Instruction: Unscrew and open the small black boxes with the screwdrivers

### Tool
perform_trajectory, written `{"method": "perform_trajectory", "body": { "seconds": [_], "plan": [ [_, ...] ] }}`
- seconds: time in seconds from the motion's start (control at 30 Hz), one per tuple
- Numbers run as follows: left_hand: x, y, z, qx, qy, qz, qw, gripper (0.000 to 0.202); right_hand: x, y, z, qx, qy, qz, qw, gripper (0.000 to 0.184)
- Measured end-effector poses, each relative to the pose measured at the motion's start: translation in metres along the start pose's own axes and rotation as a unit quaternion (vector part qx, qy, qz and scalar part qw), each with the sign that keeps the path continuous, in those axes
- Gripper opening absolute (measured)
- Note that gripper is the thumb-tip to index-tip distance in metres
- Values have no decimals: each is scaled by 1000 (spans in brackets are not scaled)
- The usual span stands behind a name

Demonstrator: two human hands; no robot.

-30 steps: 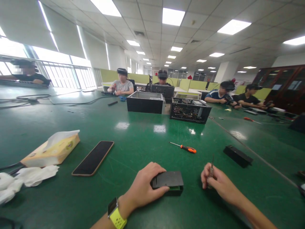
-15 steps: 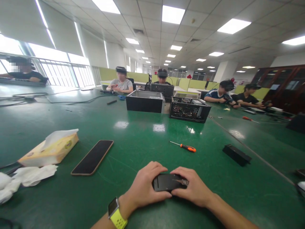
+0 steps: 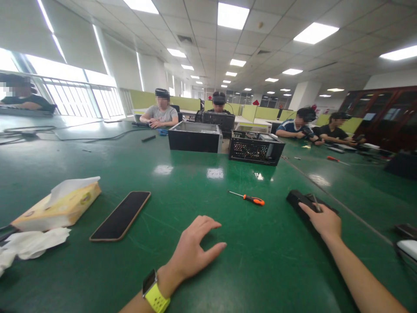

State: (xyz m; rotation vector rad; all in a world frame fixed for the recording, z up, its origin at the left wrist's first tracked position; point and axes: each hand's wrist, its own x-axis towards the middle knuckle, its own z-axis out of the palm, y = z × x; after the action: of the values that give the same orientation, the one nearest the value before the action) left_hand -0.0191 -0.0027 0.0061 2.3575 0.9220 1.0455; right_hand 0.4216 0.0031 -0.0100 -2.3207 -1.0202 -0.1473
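A green table is being viewed from the wearer's seat, with other people being seen at its far side. A tissue box and a phone are lying at the left, as before. Half a second ago a black block was being held under both hands near the front edge. That spot is now bare, and the left hand is being rested there alone, palm down, fingers spread wide, holding nothing. The right hand is being stretched out to the right, its fingertips being laid on a block. Whether one block or two are lying there cannot be told, since the near end is being covered. A screwdriver is lying between the hands, farther back. A thin tool is being pinched in the right fingers, with only its shaft showing.
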Motion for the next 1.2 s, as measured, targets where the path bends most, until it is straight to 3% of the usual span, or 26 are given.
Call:
{"method": "perform_trajectory", "body": {
  "seconds": [0.17,0.43,1.2],
  "plan": [
    [0,0,0,7,2,-3,1000,25,0,-7,7,-27,-6,67,997,78],
    [0,1,0,4,-5,1,1000,21,0,-13,7,-35,10,91,995,74],
    [-2,-3,3,-1,-10,-2,1000,16,5,-10,-1,-63,6,50,997,79]
  ]
}}
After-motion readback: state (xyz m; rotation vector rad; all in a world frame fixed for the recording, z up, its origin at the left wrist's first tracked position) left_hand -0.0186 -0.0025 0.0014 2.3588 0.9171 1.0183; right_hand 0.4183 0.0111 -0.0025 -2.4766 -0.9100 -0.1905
